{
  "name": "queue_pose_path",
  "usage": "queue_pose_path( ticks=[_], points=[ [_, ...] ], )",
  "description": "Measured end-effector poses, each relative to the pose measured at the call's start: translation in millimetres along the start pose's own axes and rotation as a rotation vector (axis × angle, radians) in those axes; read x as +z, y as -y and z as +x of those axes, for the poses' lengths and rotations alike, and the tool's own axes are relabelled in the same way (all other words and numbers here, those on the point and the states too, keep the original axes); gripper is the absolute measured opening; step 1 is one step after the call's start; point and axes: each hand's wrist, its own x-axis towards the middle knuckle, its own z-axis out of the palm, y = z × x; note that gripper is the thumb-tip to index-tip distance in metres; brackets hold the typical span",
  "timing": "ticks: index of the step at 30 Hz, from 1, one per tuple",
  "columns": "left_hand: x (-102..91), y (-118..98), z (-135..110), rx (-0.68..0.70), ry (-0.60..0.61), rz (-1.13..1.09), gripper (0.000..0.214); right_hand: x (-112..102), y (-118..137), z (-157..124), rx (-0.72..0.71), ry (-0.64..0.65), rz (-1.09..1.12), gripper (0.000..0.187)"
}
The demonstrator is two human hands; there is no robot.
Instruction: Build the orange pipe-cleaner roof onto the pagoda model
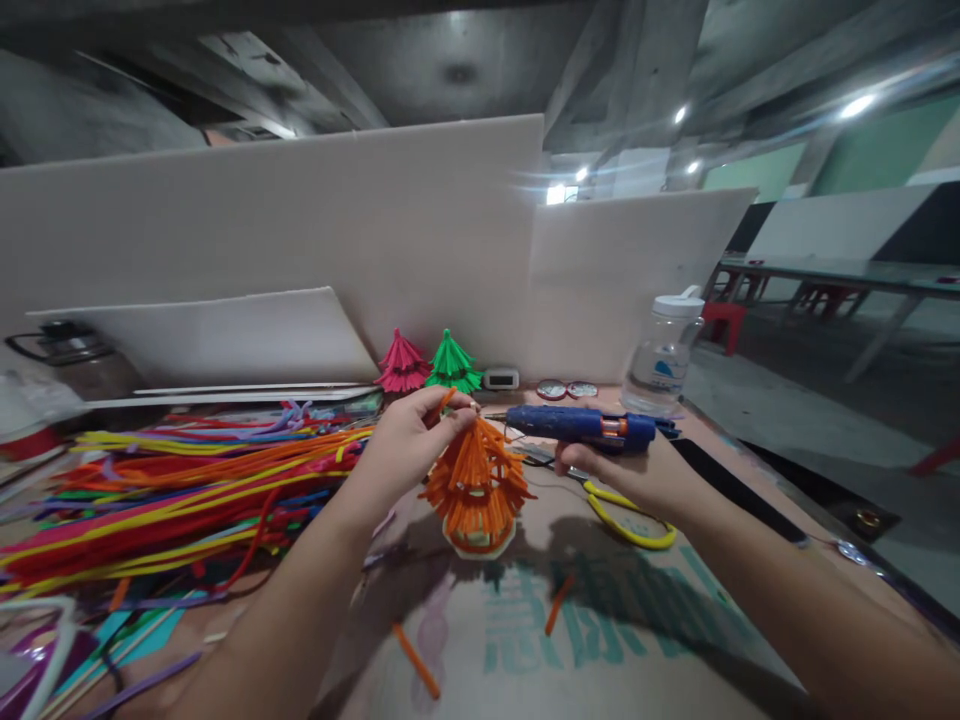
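Observation:
My left hand (412,440) is closed at the tip of a small orange pipe-cleaner tree (480,480), thumb and fingers pinched together. A short orange pipe-cleaner piece (448,398) pokes up between those fingers. The tree has layered fringes and a pale round base. In my right hand (622,470) is a blue hot glue gun (570,425), its nozzle pointing left at the tree's top. Whether the nozzle touches the tree I cannot tell. Two loose orange pieces, one at the front (416,660) and one farther right (559,605), lie on the table.
Many coloured pipe cleaners (225,470) cover the left side. Yellow-handled scissors (630,520) lie under my right wrist. Behind stand a pink tree (403,362), a green tree (451,362), a small display device (501,379) and a clear water jug (664,355), before white boards (300,230).

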Motion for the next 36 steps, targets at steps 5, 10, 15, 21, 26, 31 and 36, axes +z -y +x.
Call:
queue_pose_path(
  ticks=[5,10,15,21,26,31,36],
  points=[
    [-0.4,-0.7,-0.4,0.064,0.013,0.032,0.019,-1.1,1.8,-1.2,-0.010,0.048,-0.077,0.034],
    [-0.3,-1.8,-1.5,0.116,0.023,0.048,0.016,-1.6,-3.3,-0.8,-0.033,0.023,-0.136,0.034],
    [1.6,-2.3,-0.5,0.128,0.042,0.045,0.016,-1.7,-2.4,0.6,-0.059,0.016,-0.151,0.032],
    [1.9,-4.6,-1.7,0.140,0.041,0.055,0.015,-2.1,-2.1,0.7,-0.070,0.017,-0.163,0.031],
    [0.3,-4.5,-2.1,0.163,0.044,0.074,0.015,-3.0,-1.0,-0.3,-0.052,0.022,-0.185,0.032],
    [-0.2,-3.9,-1.8,0.182,0.036,0.098,0.016,-3.4,-1.9,0.0,-0.056,0.025,-0.191,0.030],
    [0.7,-4.2,-0.3,0.189,0.039,0.097,0.015,-3.7,-1.6,-0.5,-0.055,0.021,-0.219,0.030]
  ],
)
